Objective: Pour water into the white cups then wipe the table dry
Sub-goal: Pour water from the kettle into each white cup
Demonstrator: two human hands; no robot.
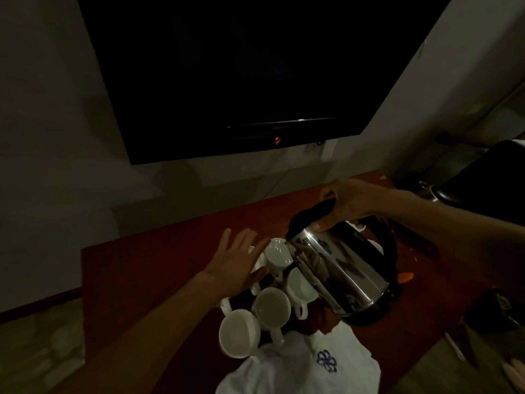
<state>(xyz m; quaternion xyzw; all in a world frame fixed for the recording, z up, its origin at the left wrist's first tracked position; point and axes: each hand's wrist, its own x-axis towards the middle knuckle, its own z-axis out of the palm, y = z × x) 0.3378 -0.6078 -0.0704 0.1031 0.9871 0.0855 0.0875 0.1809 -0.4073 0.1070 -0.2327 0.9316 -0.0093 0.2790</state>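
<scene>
Steel kettle point(338, 268) is tipped, gripped by the right hand point(349, 200); left hand point(235, 260) spread flat. Pour slowly, spout over the cup point(277, 253).

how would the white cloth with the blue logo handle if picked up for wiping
The white cloth lies crumpled in soft folds on the table, so it is probably floppy and light. Its edge seems to lie against the nearest white cup, so pulling it may nudge that cup.
</scene>
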